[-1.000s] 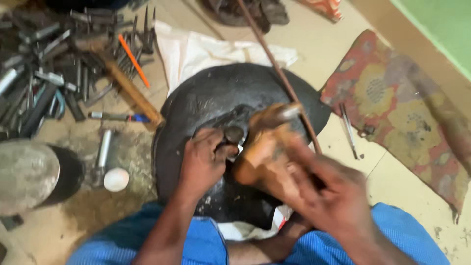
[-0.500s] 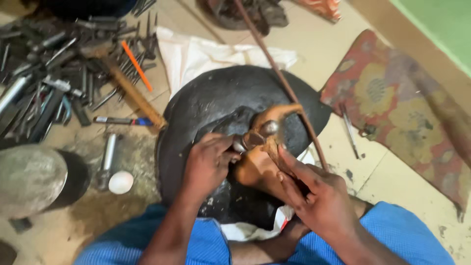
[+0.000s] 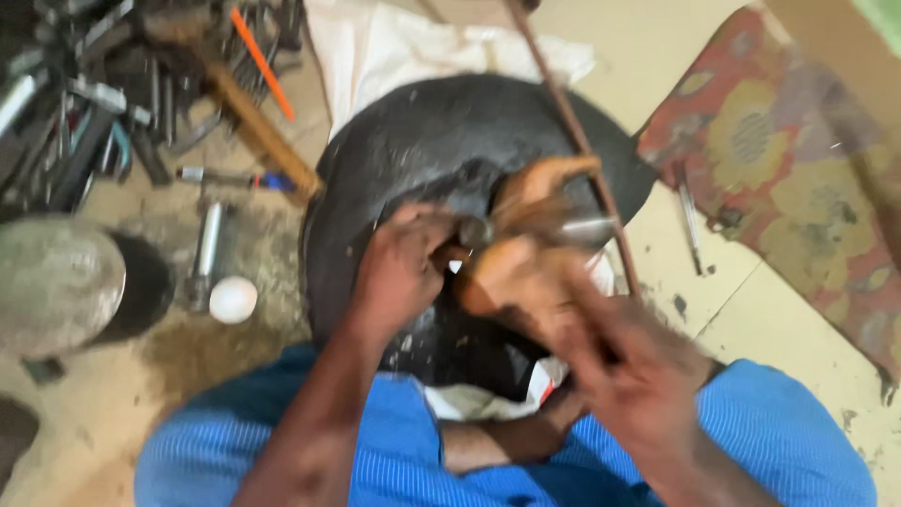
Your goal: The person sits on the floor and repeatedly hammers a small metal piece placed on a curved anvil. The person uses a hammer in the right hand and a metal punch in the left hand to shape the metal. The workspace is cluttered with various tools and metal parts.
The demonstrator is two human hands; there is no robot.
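At the middle of the view, over a big round black block (image 3: 413,160) on the floor, sits a brown shoe (image 3: 526,235), its toe pointing away from the person and a short metal piece (image 3: 587,228) lying across its top. The left hand (image 3: 404,268) is curled around the shoe's near-left side, fingers pressed to a small dark metal part there. The right hand (image 3: 629,371) is blurred with motion just below the shoe; whether it is clenched on something or loose cannot be told. One thin rusty rod (image 3: 568,131) slants across the block past the shoe. Under the block lies a white cloth (image 3: 413,47).

To the left stand two round containers, a grey one (image 3: 52,282) whose top looks dull and crusted and a black one (image 3: 141,282) just behind it; their contents cannot be made out. Near them lie one white ball-like object (image 3: 232,299), one metal cylinder (image 3: 206,246), one wooden hammer handle (image 3: 258,131), and a heap of tools (image 3: 84,103) too tangled to count. One patterned cushion (image 3: 779,160) lies at right.
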